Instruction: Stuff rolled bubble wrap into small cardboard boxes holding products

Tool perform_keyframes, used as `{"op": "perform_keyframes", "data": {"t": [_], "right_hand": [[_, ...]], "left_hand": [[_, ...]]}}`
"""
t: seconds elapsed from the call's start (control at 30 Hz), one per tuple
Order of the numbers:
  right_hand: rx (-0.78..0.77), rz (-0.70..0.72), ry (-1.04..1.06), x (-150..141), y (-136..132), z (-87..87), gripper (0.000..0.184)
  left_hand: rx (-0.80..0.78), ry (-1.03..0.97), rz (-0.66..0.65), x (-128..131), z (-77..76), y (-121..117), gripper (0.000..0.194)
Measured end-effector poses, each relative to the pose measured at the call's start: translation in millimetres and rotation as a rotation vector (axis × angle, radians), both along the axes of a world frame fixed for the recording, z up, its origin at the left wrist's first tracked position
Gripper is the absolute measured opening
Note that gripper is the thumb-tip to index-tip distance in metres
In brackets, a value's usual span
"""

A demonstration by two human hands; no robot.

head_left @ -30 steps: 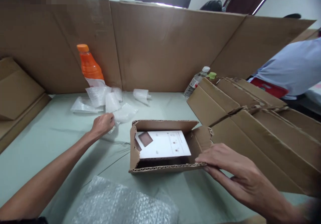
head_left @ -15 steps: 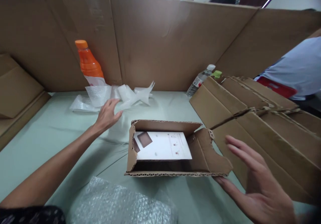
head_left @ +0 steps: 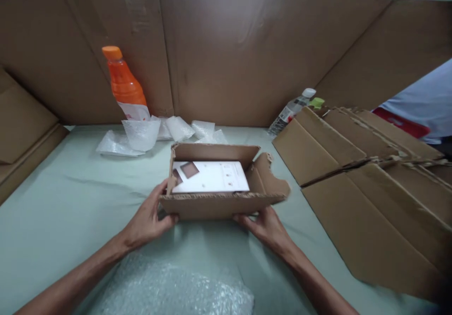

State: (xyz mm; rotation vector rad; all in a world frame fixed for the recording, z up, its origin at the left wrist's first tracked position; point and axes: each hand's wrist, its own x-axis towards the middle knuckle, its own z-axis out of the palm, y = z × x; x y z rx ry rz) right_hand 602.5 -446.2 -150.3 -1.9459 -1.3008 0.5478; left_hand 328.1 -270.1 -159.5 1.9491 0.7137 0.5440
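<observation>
An open cardboard box (head_left: 208, 207) stands in the middle of the head view, its top facing up and its right end flap leaning outward. Inside lies a white printed box (head_left: 212, 176) with brown square pictures on it. My left hand (head_left: 150, 218) grips the cardboard box at its left end, thumb on the front wall. At the lower right of the front wall, my right hand (head_left: 266, 225) is closed on the box, its fingers partly hidden beneath. Nearer to me lies a sheet of bubble wrap (head_left: 176, 289) on the green cloth.
Bubble-wrap pieces (head_left: 141, 133) and an orange bottle (head_left: 125, 86) stand along the cardboard wall (head_left: 240, 56) at the back. To the right are several cardboard boxes (head_left: 367, 221) and a clear bottle (head_left: 289, 112). More cardboard (head_left: 24, 117) is at left. A person's pale sleeve (head_left: 420, 100) shows far right.
My left hand has come from the bubble-wrap pieces to the box's left end. My right hand has moved left onto its front. The box sits farther back, and its front wall now shows.
</observation>
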Motion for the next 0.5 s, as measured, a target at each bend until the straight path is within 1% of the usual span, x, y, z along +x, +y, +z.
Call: {"op": "perform_keyframes", "data": {"t": [0.03, 0.1, 0.17, 0.2, 0.27, 0.3, 0.37, 0.43, 0.5], "right_hand": [[-0.013, 0.016, 0.005, 0.6, 18.0, 1.3, 0.033], [0.002, 0.034, 0.017, 1.7, 53.4, 0.3, 0.032], [0.048, 0.025, 0.027, 1.0, 84.9, -5.4, 0.039], [0.066, 0.011, 0.029, -0.2, 97.4, -9.7, 0.044], [0.079, -0.013, 0.029, -3.8, 113.2, -20.4, 0.049], [0.080, -0.012, 0.035, -5.4, 115.8, -26.3, 0.049], [0.102, 0.021, 0.087, -6.9, 111.4, -37.7, 0.046], [0.145, 0.052, 0.162, -5.5, 99.1, -45.8, 0.045], [0.175, 0.049, 0.193, -2.6, 86.3, -48.3, 0.045]], "left_hand": [[0.012, -0.004, 0.063, 4.0, -2.7, 11.1, 0.079], [0.021, -0.009, 0.179, 10.7, -6.8, 34.3, 0.065], [0.022, -0.017, 0.290, 15.3, -9.2, 55.3, 0.052], [0.025, -0.021, 0.330, 16.4, -10.6, 63.8, 0.049], [0.034, -0.013, 0.358, 15.8, -15.8, 74.9, 0.047], [0.038, 0.002, 0.358, 14.0, -20.0, 77.3, 0.045], [0.041, 0.026, 0.348, 8.1, -30.6, 76.7, 0.043], [0.032, 0.012, 0.332, 1.2, -41.1, 72.0, 0.045], [0.015, -0.025, 0.316, -3.6, -47.6, 67.6, 0.048]]}}
